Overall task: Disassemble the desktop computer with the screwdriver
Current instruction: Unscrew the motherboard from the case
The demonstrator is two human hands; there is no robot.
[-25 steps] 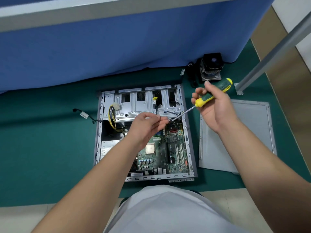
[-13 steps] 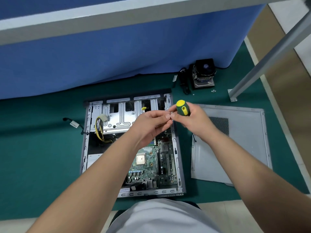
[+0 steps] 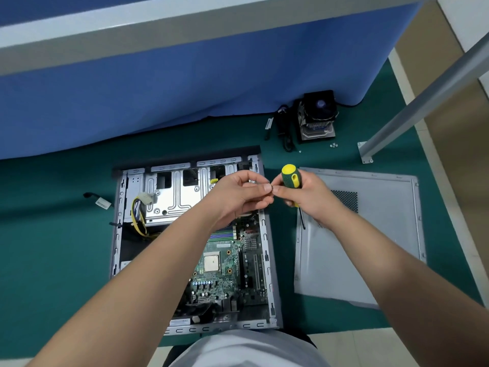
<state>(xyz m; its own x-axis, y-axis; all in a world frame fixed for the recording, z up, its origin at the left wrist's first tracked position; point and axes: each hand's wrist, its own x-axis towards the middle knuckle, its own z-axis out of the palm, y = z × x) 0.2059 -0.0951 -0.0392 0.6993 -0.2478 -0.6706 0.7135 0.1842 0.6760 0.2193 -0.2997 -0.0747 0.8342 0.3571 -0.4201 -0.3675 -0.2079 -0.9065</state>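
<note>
1. Green matting [image 3: 53,247] is covering the floor you are working on, with a blue partition [image 3: 158,96] running behind it and a grey metal leg [image 3: 423,102] slanting down at the right.
2. Your open computer case [image 3: 267,260] is lying flat on the mat, motherboard [image 3: 227,271] facing up; its side panel [image 3: 370,247] is lying just beside it, and a CPU cooler [image 3: 317,115] is sitting near the partition.
3. Your right hand [image 3: 307,197] is gripping the screwdriver [image 3: 291,178] upright, shaft pointing down over the panel.
4. Your left hand [image 3: 238,197] is pinching its fingertips together against your right fingertips; whatever is sitting between them is too small to make out.
5. Your forearms are hiding part of the board.
</note>
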